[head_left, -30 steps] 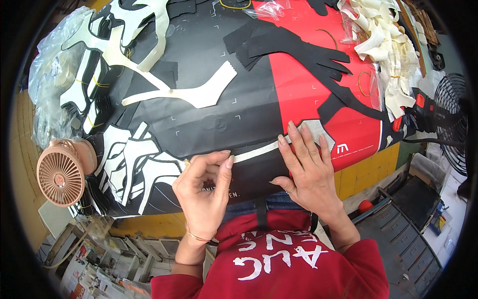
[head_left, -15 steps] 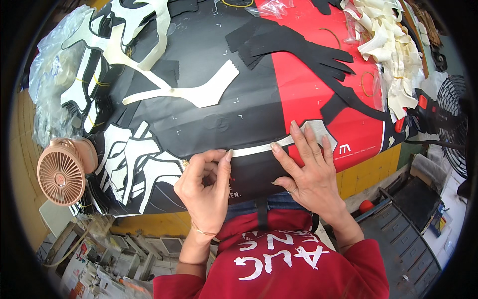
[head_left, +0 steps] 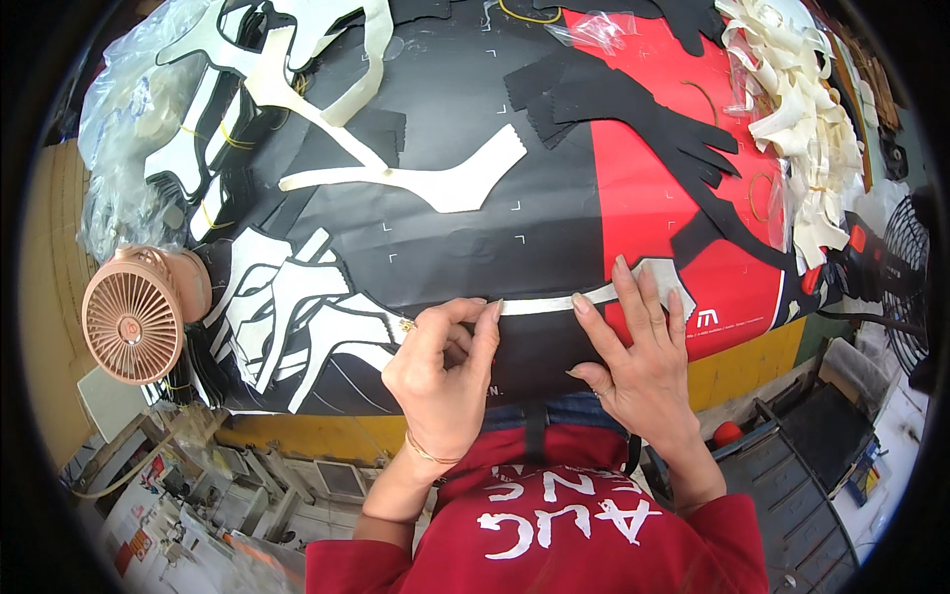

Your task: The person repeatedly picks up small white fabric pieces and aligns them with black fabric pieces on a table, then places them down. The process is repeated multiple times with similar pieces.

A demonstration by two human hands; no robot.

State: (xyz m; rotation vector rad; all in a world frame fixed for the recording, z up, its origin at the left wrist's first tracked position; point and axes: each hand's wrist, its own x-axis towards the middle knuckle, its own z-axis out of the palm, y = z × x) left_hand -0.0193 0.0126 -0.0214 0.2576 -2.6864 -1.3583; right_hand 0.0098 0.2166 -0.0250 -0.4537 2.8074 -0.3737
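Along the near edge of the black and red table cover (head_left: 554,243), I have a narrow white strip (head_left: 542,306) lying from side to side between my two hands, its left end at the left hand and its wide, pale grey end (head_left: 657,274) on the red part. Far off as I am, I see the left hand (head_left: 442,371) with thumb and forefinger tips brought together on the strip's left end, pinching it, while the other fingers curl in toward the palm. My right hand (head_left: 643,361) grips nothing: its fingers are spread and laid down flat, their tips over the strip and its wide end, with the thumb held out to the side on the black part.

Just beside the left hand I find a loose heap of white pieces with black edges (head_left: 315,287), and past it a pink fan (head_left: 134,317). Farther up the cover, well apart from both hands, I see a cream forked piece (head_left: 457,188) on the black part. Beyond the right hand, black cut pieces (head_left: 633,109) fan out across the red, and a pile of cream pieces (head_left: 807,129) rests at the right edge, near a dark fan (head_left: 905,257).
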